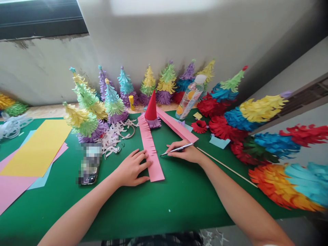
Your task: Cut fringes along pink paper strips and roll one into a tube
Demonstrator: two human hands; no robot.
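Left hand [132, 168] lies flat, fingers spread on the pink strip [151, 152]; right hand [186, 153] grips scissors [176, 149]. The blade tip near the left fingertips may nick them if the strip slides.

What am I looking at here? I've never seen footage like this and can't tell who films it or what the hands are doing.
A camera worn on a person's head looks down at their own two bare hands over a green table. The left hand presses flat on a pink fringed paper strip. The right hand holds a slim silver tool, its tip pointing at that strip. Behind stand a red paper cone, finished paper trees, a bottle and coloured sheets.
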